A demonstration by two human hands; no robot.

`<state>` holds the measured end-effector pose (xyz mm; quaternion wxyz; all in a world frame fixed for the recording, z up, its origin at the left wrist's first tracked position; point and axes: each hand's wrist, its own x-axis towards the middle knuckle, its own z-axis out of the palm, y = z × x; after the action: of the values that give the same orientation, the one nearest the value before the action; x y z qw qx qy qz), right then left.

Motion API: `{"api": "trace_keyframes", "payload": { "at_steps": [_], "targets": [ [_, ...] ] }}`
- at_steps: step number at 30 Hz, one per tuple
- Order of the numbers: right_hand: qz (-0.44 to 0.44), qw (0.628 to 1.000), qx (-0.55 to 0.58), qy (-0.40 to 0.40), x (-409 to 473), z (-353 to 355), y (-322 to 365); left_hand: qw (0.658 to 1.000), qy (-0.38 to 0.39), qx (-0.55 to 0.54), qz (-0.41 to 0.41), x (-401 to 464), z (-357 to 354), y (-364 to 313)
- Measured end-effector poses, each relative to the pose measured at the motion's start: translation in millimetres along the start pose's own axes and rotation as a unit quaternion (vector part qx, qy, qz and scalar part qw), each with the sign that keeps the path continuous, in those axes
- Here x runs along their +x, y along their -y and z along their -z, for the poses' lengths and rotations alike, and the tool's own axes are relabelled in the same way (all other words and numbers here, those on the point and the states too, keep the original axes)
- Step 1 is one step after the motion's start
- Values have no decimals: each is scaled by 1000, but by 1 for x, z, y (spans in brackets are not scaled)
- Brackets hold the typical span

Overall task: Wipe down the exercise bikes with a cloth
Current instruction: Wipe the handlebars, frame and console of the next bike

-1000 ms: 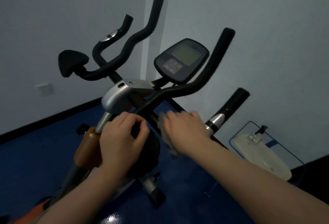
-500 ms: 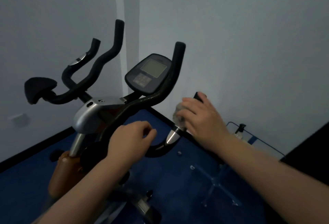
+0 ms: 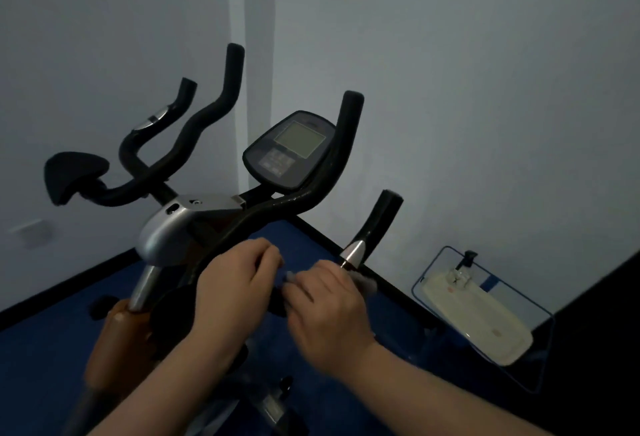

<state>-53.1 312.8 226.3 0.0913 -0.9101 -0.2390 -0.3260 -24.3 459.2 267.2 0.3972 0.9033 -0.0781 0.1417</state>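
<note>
At the frame's middle, your right hand (image 3: 329, 311) squeezes the cloth (image 3: 367, 284); your left hand (image 3: 235, 283) curls round the handlebar (image 3: 277, 210). A loose squeeze could drop it.

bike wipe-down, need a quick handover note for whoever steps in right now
Right hand: closed on the cloth, pressed to the low bend of the right handlebar, just below its silver collar.
Left hand: gripping the bar beside it, steadying the bike.
Done: cannot tell from this view which parts are already wiped.
Left: probably the upper grips, console, silver housing and the second bike behind.
</note>
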Motion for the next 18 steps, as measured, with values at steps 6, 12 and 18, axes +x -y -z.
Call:
{"api": "trace_keyframes", "payload": {
  "at_steps": [6,12,18],
  "targets": [
    [18,999,14,23,33,50,-77,999,-5,25,-20,-1,2,-1],
    [2,999,20,-48,-2,-7,-3,996,20,87,-30,1,-2,-2],
    [199,978,-63,-4,46,50,-104,994,20,107,-29,2,-1,-3]
  ]
}}
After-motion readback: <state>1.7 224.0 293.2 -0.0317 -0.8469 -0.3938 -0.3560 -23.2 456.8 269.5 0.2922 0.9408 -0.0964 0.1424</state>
